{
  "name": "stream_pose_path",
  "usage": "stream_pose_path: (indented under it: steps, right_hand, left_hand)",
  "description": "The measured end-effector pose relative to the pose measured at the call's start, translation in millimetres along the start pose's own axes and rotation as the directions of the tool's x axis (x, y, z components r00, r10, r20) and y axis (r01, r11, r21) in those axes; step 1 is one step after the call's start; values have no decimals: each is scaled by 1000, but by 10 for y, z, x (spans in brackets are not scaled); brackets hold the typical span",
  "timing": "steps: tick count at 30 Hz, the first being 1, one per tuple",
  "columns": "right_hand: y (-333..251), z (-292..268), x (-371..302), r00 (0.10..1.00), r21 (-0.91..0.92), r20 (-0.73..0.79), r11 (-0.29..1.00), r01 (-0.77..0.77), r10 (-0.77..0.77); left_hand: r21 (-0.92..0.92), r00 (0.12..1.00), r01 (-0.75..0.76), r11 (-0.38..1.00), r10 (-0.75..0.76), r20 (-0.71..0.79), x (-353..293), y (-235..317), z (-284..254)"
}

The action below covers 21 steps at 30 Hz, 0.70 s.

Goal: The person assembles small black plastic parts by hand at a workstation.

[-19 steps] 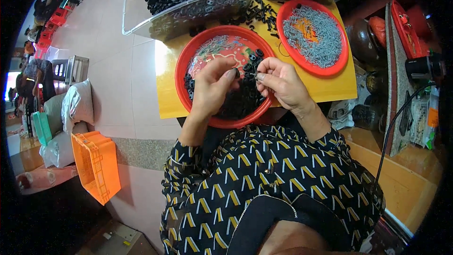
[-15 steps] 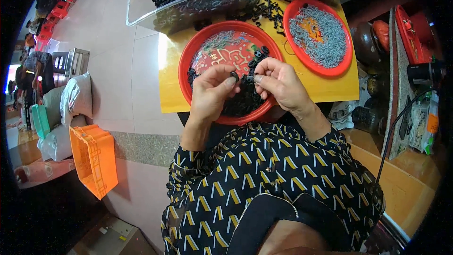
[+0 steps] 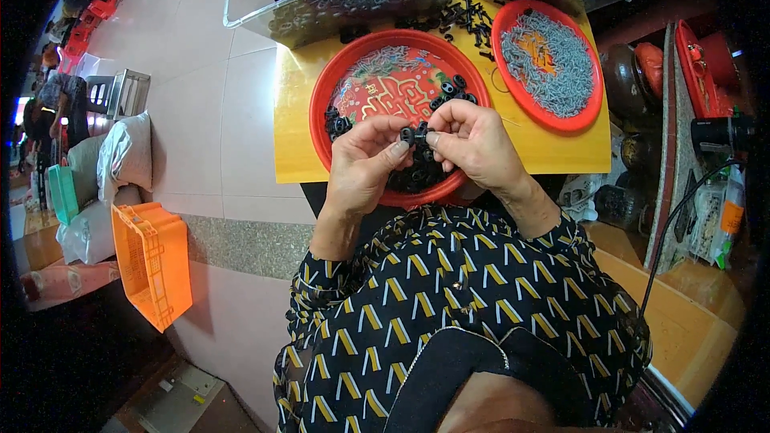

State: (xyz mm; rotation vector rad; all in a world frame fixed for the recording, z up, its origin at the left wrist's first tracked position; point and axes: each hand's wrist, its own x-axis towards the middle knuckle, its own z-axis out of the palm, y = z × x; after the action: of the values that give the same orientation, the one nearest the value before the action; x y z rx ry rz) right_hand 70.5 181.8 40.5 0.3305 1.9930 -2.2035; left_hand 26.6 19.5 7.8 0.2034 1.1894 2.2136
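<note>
Over a round red tray [image 3: 322, 84], my left hand [image 3: 362, 162] pinches a small black plastic part [image 3: 407, 136] between thumb and fingertips. My right hand [image 3: 479, 147] meets it from the other side, its thumb and fingers closed. What sits in the right fingertips is too small to make out. Beneath my hands lies a heap of similar black parts [image 3: 413, 179], partly hidden by them. More black parts [image 3: 454, 90] rest along the tray's right side. Thin grey metal pieces [image 3: 385, 59] are scattered at its far side.
A second red tray [image 3: 595, 95] with many thin grey metal pieces [image 3: 553, 72] stands to the right on the yellow table [image 3: 553, 159]. Clear bins [image 3: 353, 6] of black parts stand at the back. Loose black pieces [image 3: 471, 20] lie between. An orange crate [image 3: 152, 265] sits at left.
My two hands have come closer together, so the fingertips now meet at the black part. The whole view has shifted slightly.
</note>
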Motion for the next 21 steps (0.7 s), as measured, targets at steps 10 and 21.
stream_pose_path:
  steps: [10, 21]
  right_hand:
    - [17, -65, -29, 1000, -3, 4, 1000, 21, -21]
    - [13, -51, -39, 1000, -34, 2, 999, 29, -29]
  left_hand:
    - [99, 999, -19, 995, 15, 39, 31, -36, 28]
    - [155, 1000, -7, 988, 3, 26, 23, -29, 26]
